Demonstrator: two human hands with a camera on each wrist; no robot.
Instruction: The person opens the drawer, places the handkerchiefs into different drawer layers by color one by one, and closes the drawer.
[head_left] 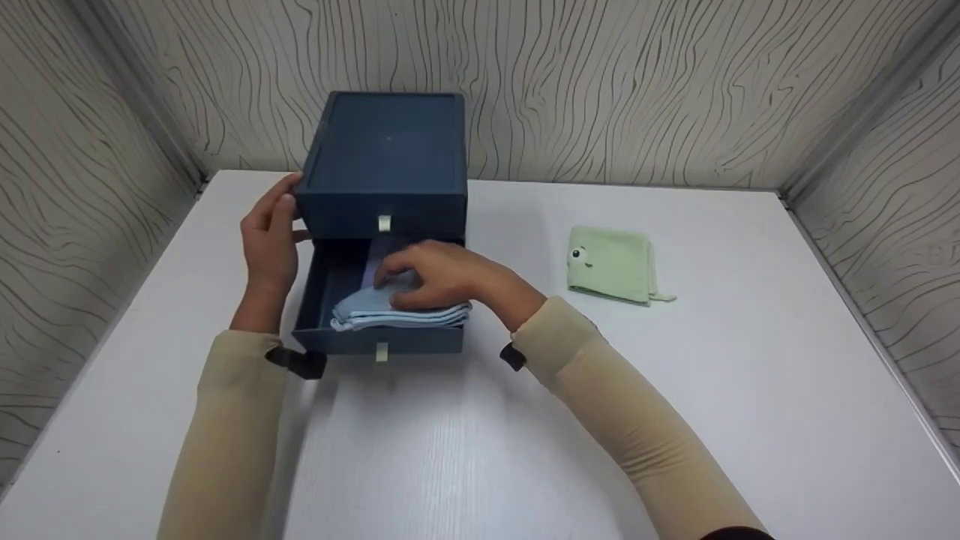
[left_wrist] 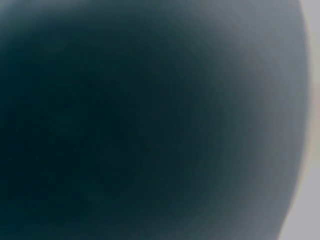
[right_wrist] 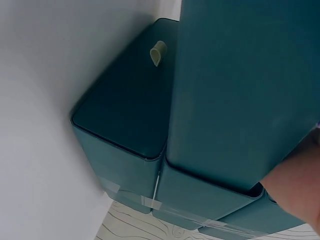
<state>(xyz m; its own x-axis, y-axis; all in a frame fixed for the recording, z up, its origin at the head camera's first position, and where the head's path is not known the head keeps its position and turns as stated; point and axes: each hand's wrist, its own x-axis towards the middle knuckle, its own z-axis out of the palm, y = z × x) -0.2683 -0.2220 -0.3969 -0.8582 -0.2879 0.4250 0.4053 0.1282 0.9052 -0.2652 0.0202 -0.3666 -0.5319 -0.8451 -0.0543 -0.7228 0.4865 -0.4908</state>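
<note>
A dark blue drawer box (head_left: 386, 142) stands on the white table, one drawer (head_left: 337, 343) pulled out. A folded light blue cloth (head_left: 367, 307) lies at that drawer's front, its layered edge showing above the front panel. My right hand (head_left: 442, 274) rests over the cloth, thumb and index finger bent and spread apart on top of it; its other fingers are hidden. With my left hand (head_left: 271, 236) I touch the box's left side, fingers near the upper front corner. In the right wrist view, part of the right hand (right_wrist: 297, 182) shows beside the pulled-out drawer (right_wrist: 240, 100).
To the right lies a folded green cloth (head_left: 611, 264) with an eye design and a loop. A lower closed drawer (right_wrist: 125, 95) with a pale pull tab (right_wrist: 158, 52) sits under the extended one. Wood-grain patterned walls (head_left: 600, 90) surround the table. The left wrist view is dark and blurred.
</note>
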